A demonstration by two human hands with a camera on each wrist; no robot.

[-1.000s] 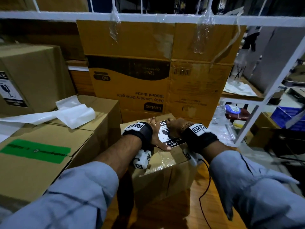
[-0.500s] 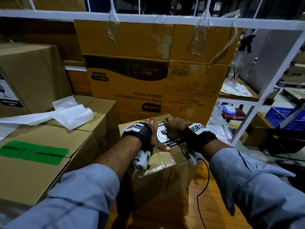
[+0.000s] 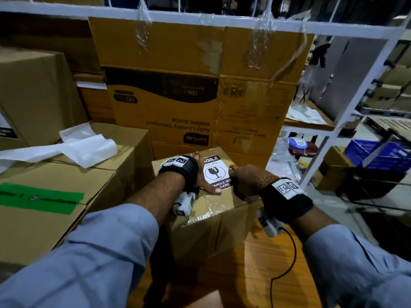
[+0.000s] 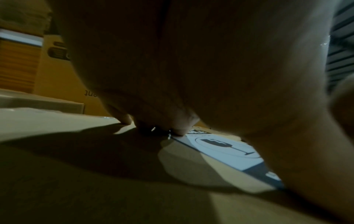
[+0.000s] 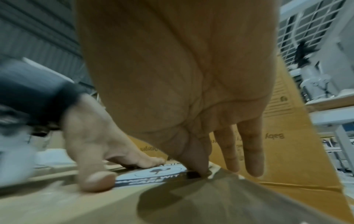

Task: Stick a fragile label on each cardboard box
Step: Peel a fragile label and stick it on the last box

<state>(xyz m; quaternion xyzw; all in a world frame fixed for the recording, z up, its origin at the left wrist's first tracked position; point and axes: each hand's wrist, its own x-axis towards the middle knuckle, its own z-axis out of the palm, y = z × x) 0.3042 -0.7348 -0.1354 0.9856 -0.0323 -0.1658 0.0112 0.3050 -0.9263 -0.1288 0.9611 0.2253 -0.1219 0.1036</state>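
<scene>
One fragile label (image 3: 216, 173) lies on top of the small cardboard box (image 3: 206, 210), the left hand (image 3: 203, 178) flat and released along its left edge, the right hand (image 3: 243, 177) fingertip-pressing its right edge, where uneven smoothing could likely trap a wrinkle.

white wire shelving (image 3: 222, 17) | wooden floor (image 3: 255, 274) | dim warehouse light

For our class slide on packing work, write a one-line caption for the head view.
Left hand and right hand press a fragile label onto a small cardboard box.
</scene>
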